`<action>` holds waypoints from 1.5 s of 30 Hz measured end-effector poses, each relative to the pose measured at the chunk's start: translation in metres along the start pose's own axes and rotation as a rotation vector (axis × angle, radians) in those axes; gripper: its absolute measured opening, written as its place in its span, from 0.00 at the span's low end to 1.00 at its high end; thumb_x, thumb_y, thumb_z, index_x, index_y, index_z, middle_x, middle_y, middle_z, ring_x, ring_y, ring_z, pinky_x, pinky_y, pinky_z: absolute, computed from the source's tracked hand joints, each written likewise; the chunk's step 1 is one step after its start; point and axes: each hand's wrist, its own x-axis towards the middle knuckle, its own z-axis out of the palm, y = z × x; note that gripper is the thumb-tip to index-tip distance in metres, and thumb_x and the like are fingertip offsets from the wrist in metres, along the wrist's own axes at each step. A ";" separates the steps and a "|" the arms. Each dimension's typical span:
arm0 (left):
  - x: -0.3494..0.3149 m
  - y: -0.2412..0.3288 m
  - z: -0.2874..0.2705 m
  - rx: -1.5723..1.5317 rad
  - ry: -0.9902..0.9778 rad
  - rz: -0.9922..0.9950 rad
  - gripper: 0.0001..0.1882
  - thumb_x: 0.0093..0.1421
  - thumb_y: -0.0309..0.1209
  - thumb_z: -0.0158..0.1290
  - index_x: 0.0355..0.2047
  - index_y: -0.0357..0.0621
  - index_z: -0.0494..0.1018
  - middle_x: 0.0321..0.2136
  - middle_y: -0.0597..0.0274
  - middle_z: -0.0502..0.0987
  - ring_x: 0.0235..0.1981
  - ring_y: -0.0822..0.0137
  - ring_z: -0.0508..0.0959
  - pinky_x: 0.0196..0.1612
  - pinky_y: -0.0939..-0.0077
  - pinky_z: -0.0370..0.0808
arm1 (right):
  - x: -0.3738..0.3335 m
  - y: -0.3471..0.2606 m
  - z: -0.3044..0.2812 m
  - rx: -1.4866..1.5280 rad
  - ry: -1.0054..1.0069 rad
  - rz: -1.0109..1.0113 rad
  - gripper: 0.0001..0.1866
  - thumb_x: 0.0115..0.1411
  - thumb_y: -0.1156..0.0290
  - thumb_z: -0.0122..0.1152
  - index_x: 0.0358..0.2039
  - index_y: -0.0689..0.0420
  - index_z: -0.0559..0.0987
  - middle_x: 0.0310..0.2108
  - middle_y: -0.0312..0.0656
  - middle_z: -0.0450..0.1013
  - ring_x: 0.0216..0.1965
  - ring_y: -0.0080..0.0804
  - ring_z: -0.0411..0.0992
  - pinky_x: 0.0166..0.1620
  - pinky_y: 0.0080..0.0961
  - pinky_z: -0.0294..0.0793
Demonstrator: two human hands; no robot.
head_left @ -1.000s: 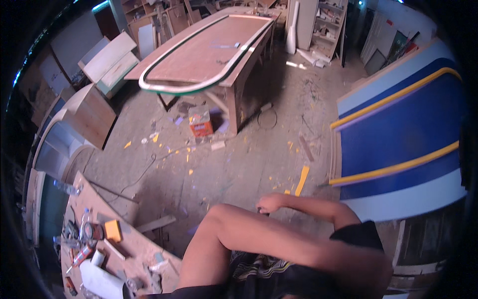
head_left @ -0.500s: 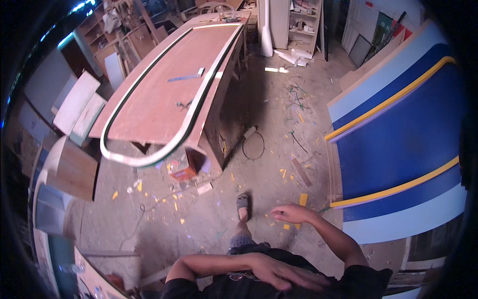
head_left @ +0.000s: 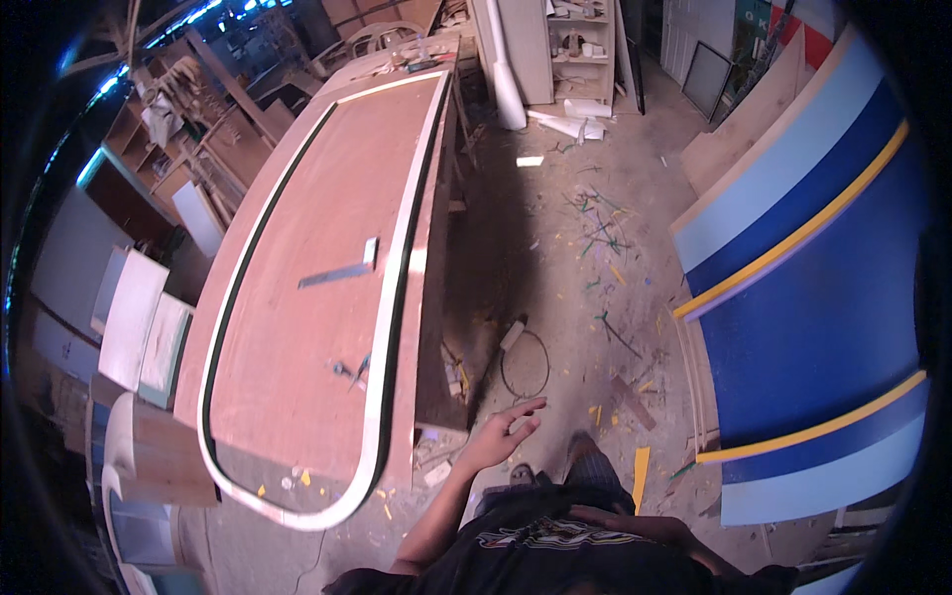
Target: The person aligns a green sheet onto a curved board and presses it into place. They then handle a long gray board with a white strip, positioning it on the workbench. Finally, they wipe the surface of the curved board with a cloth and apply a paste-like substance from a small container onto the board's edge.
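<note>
My left hand (head_left: 501, 436) is raised in front of my body with its fingers stretched out and nothing in it. Past it, on the floor, lies a loop of cable (head_left: 526, 365) with a pale block. To the left of that hand stands a long wooden table (head_left: 297, 327) that carries a rounded white frame (head_left: 385, 327) with a dark side. My right hand (head_left: 600, 518) lies low against my black shirt; its fingers are too dim and hidden to read. Inside the frame rest a try square (head_left: 337, 275) and a small dark tool (head_left: 355, 371), possibly a clamp.
A large blue panel with yellow strips (head_left: 813, 327) stands along the right. Green and yellow scraps (head_left: 600, 233) litter the floor between table and panel. Curved wooden pieces (head_left: 159, 451) stand at the left. A shelf unit (head_left: 580, 59) is at the back.
I have stepped closer to the table, which now fills more of the left. My left hand has risen from my belly and reaches forward; my right hand has drawn back to my shirt.
</note>
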 end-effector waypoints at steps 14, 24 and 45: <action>0.394 -0.124 -0.212 0.794 0.658 -0.146 0.39 0.55 0.40 0.60 0.61 0.34 0.58 0.53 0.35 0.70 0.55 0.38 0.70 0.57 0.47 0.67 | 0.279 -0.180 -0.521 -0.875 0.515 0.134 0.28 0.64 0.53 0.56 0.59 0.57 0.71 0.57 0.55 0.70 0.59 0.51 0.68 0.61 0.37 0.66; 0.562 -0.171 -0.407 0.710 0.057 -0.666 0.42 0.68 0.56 0.38 0.68 0.31 0.47 0.68 0.40 0.50 0.71 0.46 0.46 0.70 0.47 0.42 | 0.485 -0.319 -0.751 -0.843 0.236 0.077 0.28 0.64 0.56 0.57 0.60 0.59 0.69 0.57 0.56 0.69 0.58 0.50 0.69 0.59 0.36 0.67; 1.051 -0.219 -0.620 0.594 0.660 -0.453 0.42 0.61 0.64 0.45 0.65 0.44 0.61 0.67 0.44 0.57 0.68 0.46 0.56 0.66 0.39 0.52 | 0.664 -0.091 -1.145 -0.731 0.111 0.846 0.17 0.58 0.59 0.56 0.40 0.59 0.76 0.43 0.54 0.74 0.48 0.54 0.72 0.51 0.42 0.71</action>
